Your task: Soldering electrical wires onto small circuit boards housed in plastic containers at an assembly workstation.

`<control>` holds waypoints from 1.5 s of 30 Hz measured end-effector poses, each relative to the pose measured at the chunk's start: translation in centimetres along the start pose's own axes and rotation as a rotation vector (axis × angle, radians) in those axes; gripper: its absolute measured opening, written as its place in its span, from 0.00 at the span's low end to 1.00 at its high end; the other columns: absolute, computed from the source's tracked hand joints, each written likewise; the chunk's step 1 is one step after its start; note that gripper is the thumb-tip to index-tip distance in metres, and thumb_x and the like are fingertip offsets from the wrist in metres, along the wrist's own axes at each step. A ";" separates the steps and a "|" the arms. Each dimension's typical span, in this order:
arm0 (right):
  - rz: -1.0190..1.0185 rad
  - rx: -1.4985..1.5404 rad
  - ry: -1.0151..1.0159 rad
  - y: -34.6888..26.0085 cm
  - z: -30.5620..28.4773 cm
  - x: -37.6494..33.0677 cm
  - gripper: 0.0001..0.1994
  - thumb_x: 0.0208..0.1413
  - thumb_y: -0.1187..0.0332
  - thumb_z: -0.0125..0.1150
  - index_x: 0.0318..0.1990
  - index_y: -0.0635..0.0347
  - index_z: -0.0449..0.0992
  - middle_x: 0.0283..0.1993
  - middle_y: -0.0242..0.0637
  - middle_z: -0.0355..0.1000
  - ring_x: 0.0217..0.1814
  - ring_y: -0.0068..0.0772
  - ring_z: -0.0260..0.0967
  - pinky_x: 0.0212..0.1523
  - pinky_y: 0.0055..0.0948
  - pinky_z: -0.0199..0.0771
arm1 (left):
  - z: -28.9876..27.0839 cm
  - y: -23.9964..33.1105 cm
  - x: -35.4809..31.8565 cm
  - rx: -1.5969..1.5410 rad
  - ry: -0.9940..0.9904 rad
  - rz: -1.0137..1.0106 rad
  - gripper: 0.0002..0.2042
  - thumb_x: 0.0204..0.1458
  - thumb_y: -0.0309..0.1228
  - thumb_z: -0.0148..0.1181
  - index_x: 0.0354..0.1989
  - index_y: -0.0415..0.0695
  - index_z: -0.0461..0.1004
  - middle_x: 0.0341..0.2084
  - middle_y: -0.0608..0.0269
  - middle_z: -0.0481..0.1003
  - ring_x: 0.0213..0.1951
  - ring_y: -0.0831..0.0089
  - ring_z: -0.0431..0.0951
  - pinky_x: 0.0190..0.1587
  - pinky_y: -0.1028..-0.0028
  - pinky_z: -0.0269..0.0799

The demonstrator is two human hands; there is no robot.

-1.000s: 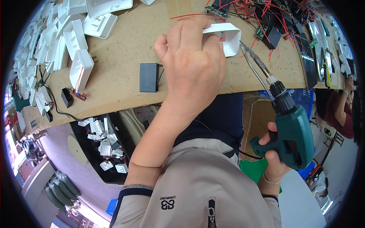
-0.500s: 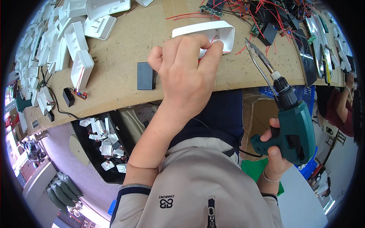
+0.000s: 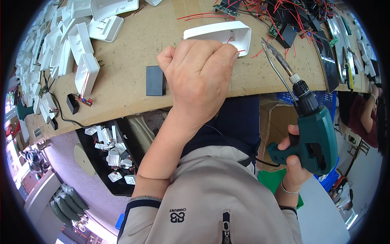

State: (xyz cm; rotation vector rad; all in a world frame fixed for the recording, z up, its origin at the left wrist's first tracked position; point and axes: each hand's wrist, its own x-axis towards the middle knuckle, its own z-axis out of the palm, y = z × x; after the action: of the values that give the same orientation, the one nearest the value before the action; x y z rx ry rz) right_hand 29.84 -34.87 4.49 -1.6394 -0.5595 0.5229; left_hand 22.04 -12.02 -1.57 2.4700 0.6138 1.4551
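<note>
My left hand (image 3: pixel 199 77) is closed, knuckles up, over the near side of a white plastic housing (image 3: pixel 241 36). A thin red wire (image 3: pixel 242 51) sticks out beside its curled fingers, and another stretch of red wire runs from the housing's inside toward them. The fingertips are hidden beneath the hand. My right hand (image 3: pixel 295 158) grips a green soldering gun (image 3: pixel 319 142) by its handle, off the table's front edge. Its metal tip (image 3: pixel 280 61) and curved thin tube point up and left, apart from the housing. A dark rectangular block (image 3: pixel 154 81) lies left of my left hand.
White housings (image 3: pixel 81 38) are piled at the left, near a small red circuit board (image 3: pixel 86 101). Black boxes, circuit boards and red wires (image 3: pixel 284 24) crowd the back right. A black bin (image 3: pixel 107 171) of white parts sits below the table (image 3: pixel 134 49). Another person (image 3: pixel 363 118) is at far right.
My left hand has rolled and its fingers have curled tighter, with a red wire end now showing at its right. The soldering gun has barely moved.
</note>
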 end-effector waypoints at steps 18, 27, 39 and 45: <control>0.008 0.029 -0.038 0.5 -0.3 -0.1 0.36 0.41 0.56 0.72 0.53 0.73 0.64 0.45 0.51 0.71 0.30 0.29 0.72 0.31 0.24 0.74 | 0.0 0.4 0.1 0.198 -0.003 -0.046 0.09 0.34 0.28 0.65 0.27 0.51 0.75 0.35 0.71 0.70 0.39 0.69 0.66 0.41 0.65 0.48; 0.074 0.051 -0.077 0.9 -0.2 -0.6 0.35 0.41 0.60 0.73 0.53 0.72 0.65 0.47 0.51 0.71 0.32 0.29 0.72 0.32 0.24 0.74 | 0.5 0.5 1.3 0.220 -0.097 -0.116 0.03 0.36 0.29 0.66 0.22 0.48 0.78 0.35 0.65 0.72 0.39 0.70 0.69 0.48 0.67 0.49; -0.032 0.014 -0.184 2.2 -0.8 0.1 0.34 0.42 0.63 0.72 0.54 0.72 0.64 0.47 0.53 0.71 0.32 0.30 0.73 0.33 0.25 0.75 | 1.5 0.3 1.5 0.211 -0.071 -0.135 0.02 0.36 0.27 0.63 0.20 0.45 0.77 0.33 0.64 0.70 0.38 0.68 0.68 0.46 0.67 0.53; -0.016 0.020 -0.179 2.2 -0.5 0.2 0.34 0.42 0.63 0.72 0.54 0.72 0.64 0.47 0.53 0.71 0.32 0.30 0.73 0.33 0.25 0.75 | 1.7 0.2 1.4 0.213 -0.075 -0.138 0.02 0.35 0.27 0.62 0.20 0.45 0.77 0.34 0.63 0.70 0.39 0.66 0.67 0.44 0.67 0.55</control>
State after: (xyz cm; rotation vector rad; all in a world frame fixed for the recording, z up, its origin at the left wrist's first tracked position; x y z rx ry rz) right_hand 30.49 -35.37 2.37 -1.5769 -0.6967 0.6659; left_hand 24.18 -11.53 -1.19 2.5652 0.9478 1.3008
